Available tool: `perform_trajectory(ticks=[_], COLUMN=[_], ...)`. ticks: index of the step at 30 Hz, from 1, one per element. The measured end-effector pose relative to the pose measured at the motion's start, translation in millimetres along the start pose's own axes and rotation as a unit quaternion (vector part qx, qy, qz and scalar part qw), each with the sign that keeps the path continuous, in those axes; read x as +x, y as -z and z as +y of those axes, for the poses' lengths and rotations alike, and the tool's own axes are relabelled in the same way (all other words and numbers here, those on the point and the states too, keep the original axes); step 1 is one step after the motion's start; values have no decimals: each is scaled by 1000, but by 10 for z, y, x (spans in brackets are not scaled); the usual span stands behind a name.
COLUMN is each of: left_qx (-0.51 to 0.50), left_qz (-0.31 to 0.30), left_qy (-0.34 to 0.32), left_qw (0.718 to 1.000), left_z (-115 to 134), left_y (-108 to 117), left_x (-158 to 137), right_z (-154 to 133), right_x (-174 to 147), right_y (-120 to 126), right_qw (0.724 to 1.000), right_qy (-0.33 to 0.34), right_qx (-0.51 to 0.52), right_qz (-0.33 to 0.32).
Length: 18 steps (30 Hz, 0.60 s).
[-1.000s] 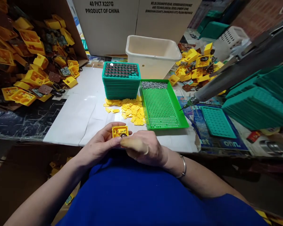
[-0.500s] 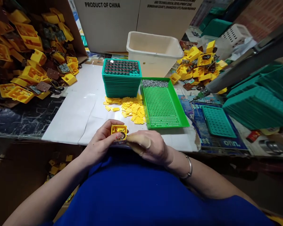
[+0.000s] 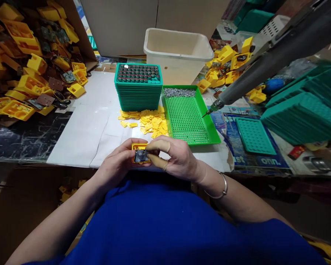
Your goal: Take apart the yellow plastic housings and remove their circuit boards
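One yellow case (image 3: 137, 146), face up, at the near edge of a worktable (image 3: 24, 141).
Left hand (image 3: 120, 156): grasping the case from its 9 o'clock side. Right hand (image 3: 178, 156): fingertips at its 3 o'clock edge, beside a dark plate (image 3: 139, 156); pinching or only touching, cannot tell. Surface: white sheet (image 3: 89, 117), broadest stretch running from the case toward 10 o'clock, up to a carton (image 3: 83, 44) of yellow parts (image 3: 30, 84). Bounds: chips (image 3: 154, 123) and teal stack (image 3: 138, 97) at 12; bin (image 3: 179, 68) beyond, toward 1; green tray (image 3: 210, 129) at 2, rim raised; screwdriver (image 3: 245, 73) slanting in, tip overlapping that rim in view. Blue garment (image 3: 160, 224) at 6, close against the sheet's near edge.
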<state>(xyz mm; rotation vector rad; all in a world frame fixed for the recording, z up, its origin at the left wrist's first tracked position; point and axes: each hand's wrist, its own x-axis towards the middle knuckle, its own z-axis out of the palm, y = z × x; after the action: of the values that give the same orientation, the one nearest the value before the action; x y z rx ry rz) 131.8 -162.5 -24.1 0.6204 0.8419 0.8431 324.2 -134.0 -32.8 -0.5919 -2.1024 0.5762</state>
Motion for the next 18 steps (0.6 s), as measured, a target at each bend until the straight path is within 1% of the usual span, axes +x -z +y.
perform_trajectory(ticks=[4, 8, 11, 13, 14, 15, 16, 18], left_qx=[-11, 26, 62, 88, 95, 97, 91, 64], left_qz=[-18, -19, -24, -24, -21, -15, -9, 2], left_qy=[-10, -5, -14, -28, -34, -39, -43, -37], left_qw=[1000, 999, 998, 995, 995, 994, 995, 997], left_z=[5, -9, -38, -62, -73, -83, -92, -102], left_y=[16, 14, 12, 9, 7, 5, 4, 4], left_x=[4, 7, 5, 7, 13, 21, 32, 57], right_z=[-1, -9, -22, -43, -58, -73, -87, -98], right_x=[23, 55, 93, 114, 115, 108, 89, 18], right_y=[34, 96, 108, 84, 71, 67, 80, 182], right_qw=[999, 995, 986, 976, 973, 973, 977, 988], right_qy=[-36, -49, -49, -49, -49, -43, -37, -38], right_qx=[-11, -45, -101, -156, -179, -193, -193, -146], right_qz=[-28, -71, -125, -144, -138, -119, -86, -13])
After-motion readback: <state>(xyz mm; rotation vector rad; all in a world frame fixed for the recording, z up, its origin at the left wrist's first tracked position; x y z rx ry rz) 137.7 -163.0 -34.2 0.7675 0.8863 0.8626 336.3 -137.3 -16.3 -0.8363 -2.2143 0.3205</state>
